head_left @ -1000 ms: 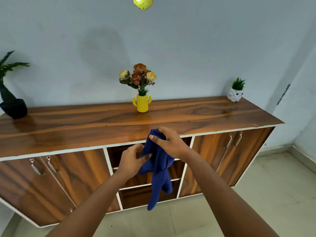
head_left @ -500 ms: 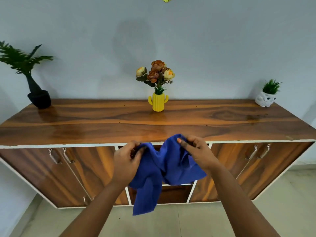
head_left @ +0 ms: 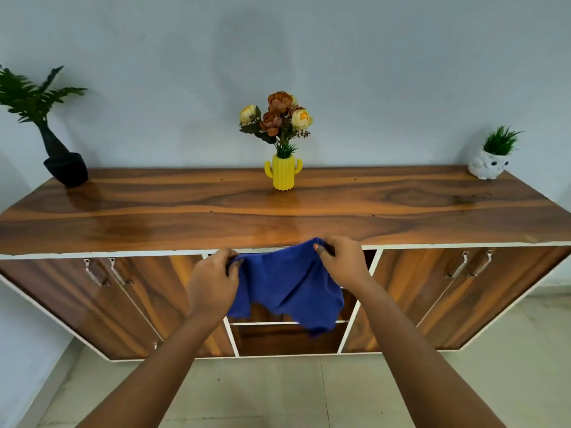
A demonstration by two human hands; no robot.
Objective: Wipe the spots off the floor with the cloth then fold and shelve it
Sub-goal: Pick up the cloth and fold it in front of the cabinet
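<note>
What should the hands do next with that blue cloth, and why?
Probably bring the two held corners together to fold it in half. The left hand and right hand each pinch a top corner of the blue cloth, which hangs spread and unfolded before the open wooden shelf.

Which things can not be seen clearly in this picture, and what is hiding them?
All in the head view:
- Open middle shelves of the cabinet: the upper part is covered by the blue cloth.
- Fingertips of left hand and right hand: tucked into the cloth edge.
- Floor: the bottom edge cuts it off and the forearms cover part; remaining spots cannot be judged.
- Plant at left: leaves cut by the left edge.
</note>
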